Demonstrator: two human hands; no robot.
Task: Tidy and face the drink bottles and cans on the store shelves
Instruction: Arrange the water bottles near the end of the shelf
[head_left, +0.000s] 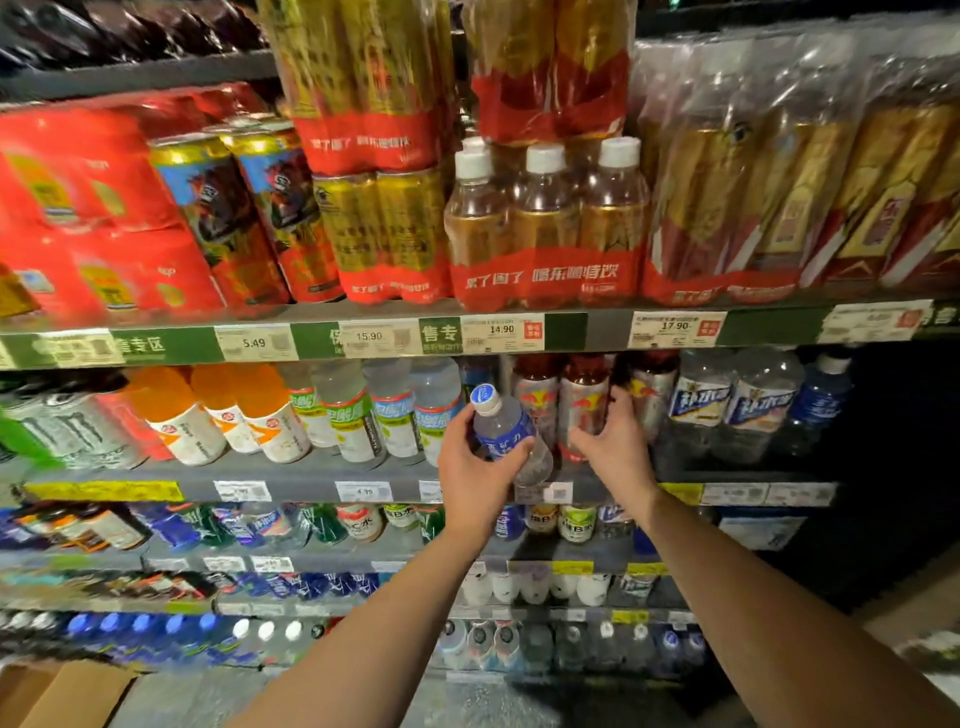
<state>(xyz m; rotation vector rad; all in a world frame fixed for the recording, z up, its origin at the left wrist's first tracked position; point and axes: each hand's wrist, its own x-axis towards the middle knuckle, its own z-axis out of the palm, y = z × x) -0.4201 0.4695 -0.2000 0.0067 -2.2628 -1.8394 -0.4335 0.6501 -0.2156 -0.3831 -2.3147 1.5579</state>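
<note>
Left hand (475, 462) gripping bottle (511, 436), cap up-left

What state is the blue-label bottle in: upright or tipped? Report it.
Tipped: the blue-label bottle leans, cap up-left, in the left hand.

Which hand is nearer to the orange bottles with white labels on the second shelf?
Left. The left hand grips a clear blue-labelled bottle to the right of the orange bottles with white labels. The right hand holds a red-and-silver bottle farther right.
</note>
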